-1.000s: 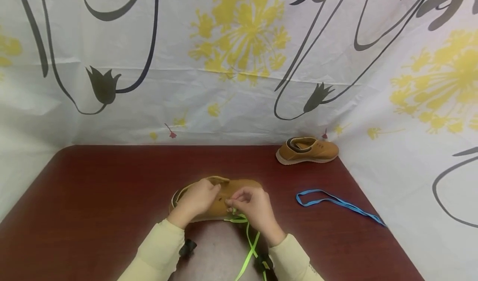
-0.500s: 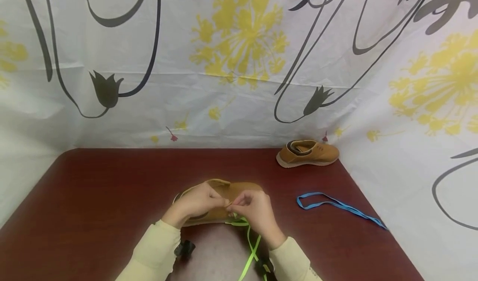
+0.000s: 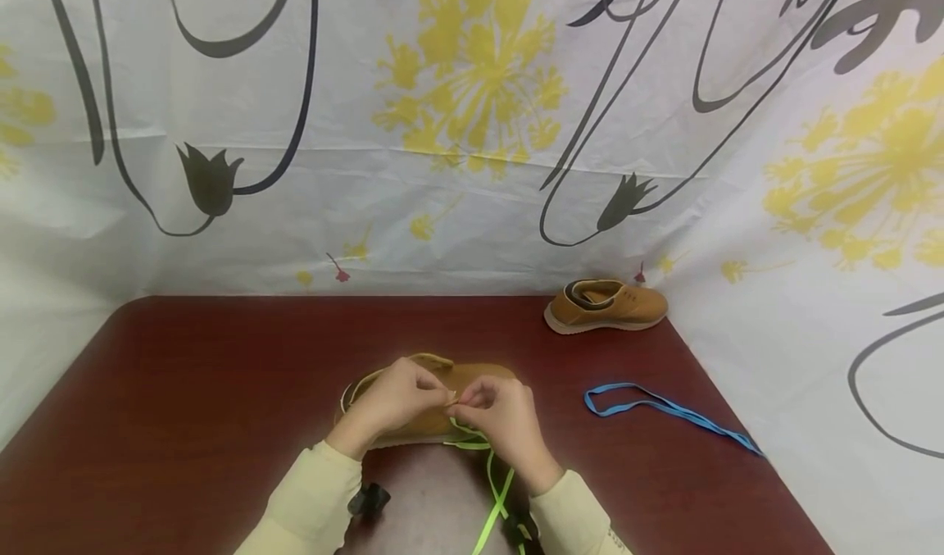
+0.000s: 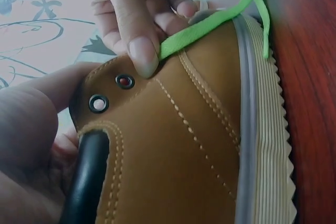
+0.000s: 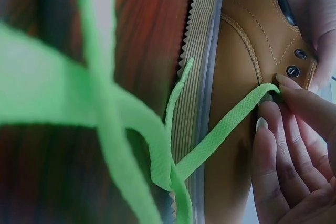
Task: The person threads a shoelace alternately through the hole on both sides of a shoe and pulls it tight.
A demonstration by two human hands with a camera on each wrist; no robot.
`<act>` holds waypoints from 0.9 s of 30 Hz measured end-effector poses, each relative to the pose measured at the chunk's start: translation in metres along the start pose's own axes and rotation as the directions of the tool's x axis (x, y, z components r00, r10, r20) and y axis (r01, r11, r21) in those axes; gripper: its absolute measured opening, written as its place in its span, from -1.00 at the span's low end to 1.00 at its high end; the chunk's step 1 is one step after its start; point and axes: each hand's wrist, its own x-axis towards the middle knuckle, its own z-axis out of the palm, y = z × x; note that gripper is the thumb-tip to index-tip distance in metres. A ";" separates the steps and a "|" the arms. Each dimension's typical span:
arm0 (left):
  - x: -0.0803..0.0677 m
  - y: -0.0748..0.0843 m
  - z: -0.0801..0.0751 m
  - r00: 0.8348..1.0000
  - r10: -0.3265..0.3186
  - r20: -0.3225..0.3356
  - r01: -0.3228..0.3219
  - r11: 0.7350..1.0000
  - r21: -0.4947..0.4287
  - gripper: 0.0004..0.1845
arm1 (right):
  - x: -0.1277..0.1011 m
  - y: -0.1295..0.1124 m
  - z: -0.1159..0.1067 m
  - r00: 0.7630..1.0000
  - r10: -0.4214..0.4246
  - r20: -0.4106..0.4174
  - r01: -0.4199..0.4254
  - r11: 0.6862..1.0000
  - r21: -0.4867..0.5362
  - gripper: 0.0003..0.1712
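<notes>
A tan shoe (image 3: 483, 370) lies on the table with its toe to the right. My left hand (image 3: 398, 399) grips its eyelet flap, fingers behind the leather in the left wrist view. Two dark-rimmed eyelets (image 4: 98, 104) show there; the spot where the lace meets the flap is hidden under the thumb. Right at that spot, my right hand (image 3: 505, 420) pinches a flat neon-green shoelace (image 5: 226, 124) between thumb and finger. From there the lace runs down across the sole and trails over the table's front. Both hands' fingertips meet at the flap.
A second tan shoe (image 3: 608, 307), without a lace, stands at the back right corner of the dark red table (image 3: 221, 375). A looped blue lace (image 3: 664, 407) lies near the right edge. Patterned white sheeting (image 3: 310, 211) rises behind and beside the table.
My left hand has shifted right along the shoe, its fingertips now meeting the right hand's at the flap. The right hand stays nearly in place with the lace.
</notes>
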 end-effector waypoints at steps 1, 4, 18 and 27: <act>0.000 0.000 0.000 1.000 -0.003 -0.007 0.003 1.000 -0.005 -0.83 | 0.000 0.000 0.000 1.000 -0.003 -0.001 0.003 1.000 -0.002 -0.77; 0.000 0.001 0.001 0.999 -0.013 -0.032 0.013 1.000 -0.004 -0.84 | 0.001 0.001 0.000 1.000 -0.024 0.004 0.024 1.000 -0.008 -0.78; 0.004 0.004 0.005 0.993 -0.012 -0.114 0.015 1.000 0.021 -0.79 | 0.007 0.006 -0.007 0.990 -0.086 0.108 0.093 0.994 -0.055 -0.89; 0.007 0.002 0.009 0.984 -0.019 -0.175 0.023 1.000 0.020 -0.82 | 0.007 0.011 -0.008 0.983 -0.100 0.157 0.109 0.993 -0.048 -0.89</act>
